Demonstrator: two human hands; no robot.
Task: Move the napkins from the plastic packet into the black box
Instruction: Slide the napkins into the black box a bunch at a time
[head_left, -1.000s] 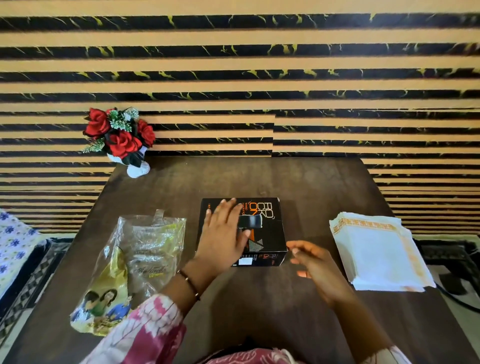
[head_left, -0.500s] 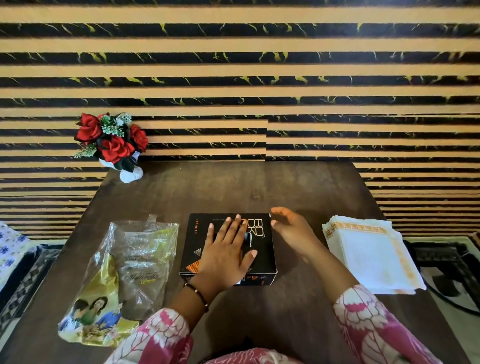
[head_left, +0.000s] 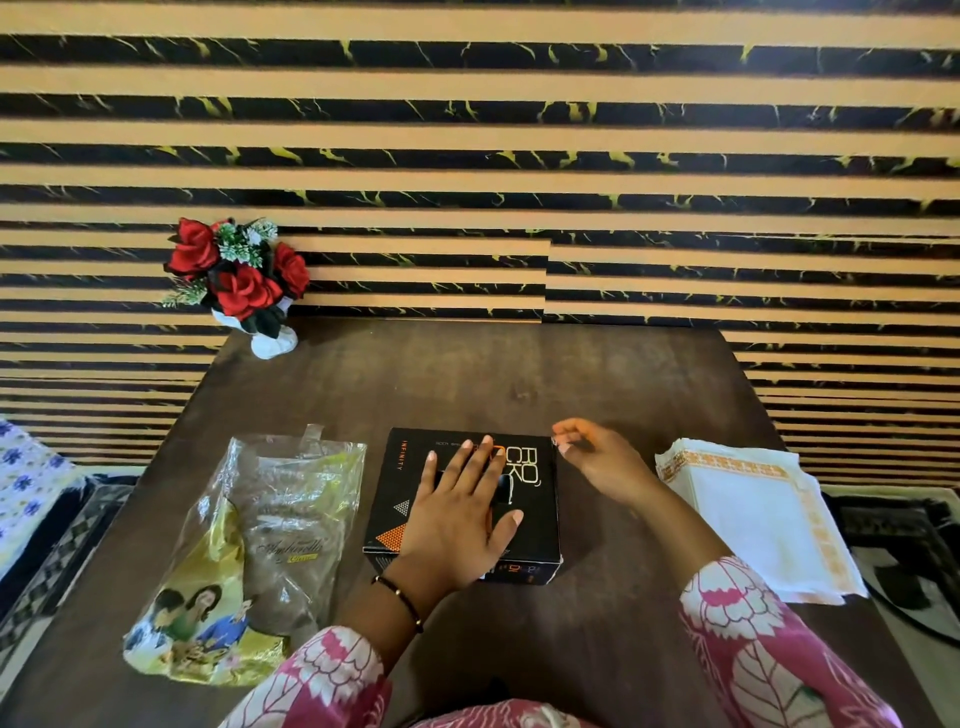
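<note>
On the dark table (head_left: 519, 374), the plastic packet (head_left: 260, 551) lies crumpled at left, well apart from the napkins. At centre the black box (head_left: 530, 519) sits closed, the left hand (head_left: 462, 519) pressing flat on its lid with fingers straight and spread. The right hand (head_left: 597, 457) hovers at the box's far right corner, fingers loosely curled and holding nothing visible; the napkins (head_left: 753, 514) lie stacked at right, beside the box.

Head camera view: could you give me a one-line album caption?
Left hand flat on the closed black box, right hand at its far corner, napkins stacked alongside.
</note>
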